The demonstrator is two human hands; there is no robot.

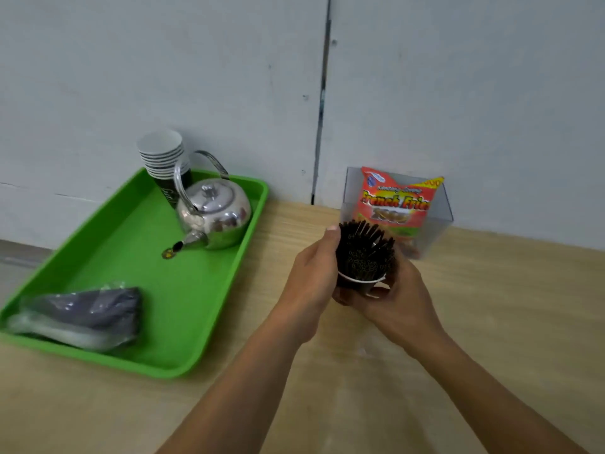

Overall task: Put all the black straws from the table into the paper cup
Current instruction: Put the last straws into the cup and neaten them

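Note:
A thick bundle of black straws (365, 252) stands upright in a paper cup (361, 285) with a white rim and dark wall, held just above the wooden table. My left hand (311, 283) wraps the bundle and the cup from the left, thumb up against the straws. From the right and below, my right hand (397, 298) cups the paper cup; its fingers curl under the base. Most of the cup is hidden by both hands.
A green tray (154, 309) lies at the left with a steel kettle (214, 213), a stack of paper cups (163, 160) and a plastic bag of dark items (85, 314). Behind the hands, a clear box (438, 221) holds a red snack packet (397, 199). A wall is close behind.

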